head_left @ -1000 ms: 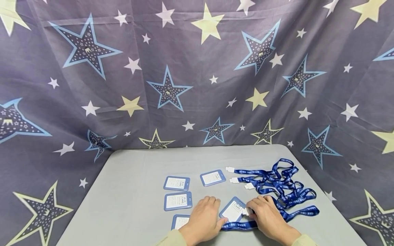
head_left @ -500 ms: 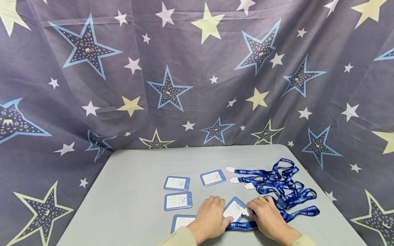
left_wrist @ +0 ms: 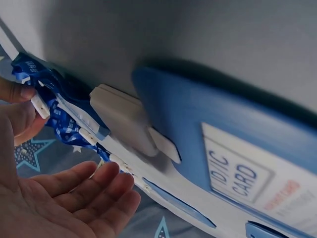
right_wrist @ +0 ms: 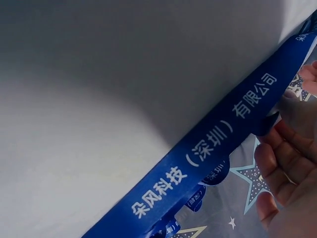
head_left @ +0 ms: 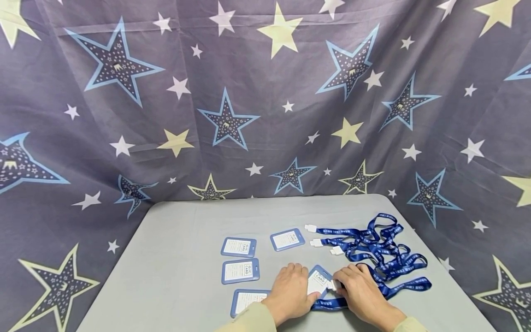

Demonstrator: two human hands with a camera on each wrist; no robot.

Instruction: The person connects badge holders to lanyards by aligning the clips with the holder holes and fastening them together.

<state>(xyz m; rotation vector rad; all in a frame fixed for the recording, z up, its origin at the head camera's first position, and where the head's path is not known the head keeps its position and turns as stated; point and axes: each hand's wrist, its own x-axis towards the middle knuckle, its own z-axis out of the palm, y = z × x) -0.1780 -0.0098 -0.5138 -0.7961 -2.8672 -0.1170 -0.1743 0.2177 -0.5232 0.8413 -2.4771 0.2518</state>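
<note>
At the front of the table, a blue ID card holder lies tilted between the hands. My left hand overlaps its left side, the thumb by its lower corner; in the left wrist view the fingers are loosely extended, palm showing. My right hand pinches a white lanyard clip at the holder's right edge. A blue lanyard strap runs below the hands. Large in the left wrist view, a card holder has a white clip at its slot. Printed strap crosses the right wrist view.
Several more card holders lie left of the hands, and one holder lies behind them. Blue lanyards with white clips are heaped at the right. A star-patterned curtain hangs behind the grey table.
My left hand has slid right toward my right hand, covering more of the tilted card holder and uncovering the front-left one. My right hand has kept its place on the clip.
</note>
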